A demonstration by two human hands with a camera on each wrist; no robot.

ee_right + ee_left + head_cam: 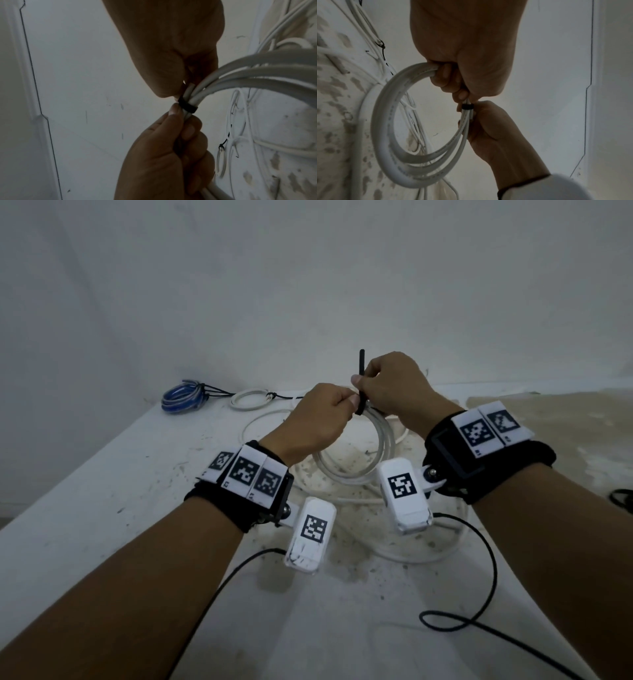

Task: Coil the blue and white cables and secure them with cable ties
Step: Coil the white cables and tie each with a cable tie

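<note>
Left hand [317, 419] clenched round the white cable coil [356, 463], smooth round loops held up off the stained white surface [102, 474]. Right hand [394, 386] fingers pinched the black cable tie [360, 381], a thin flat strap banding the coil, tail pointing up. Blue cable coil [181, 398], already tied, lay well left of the white coil, by the wall.
</note>
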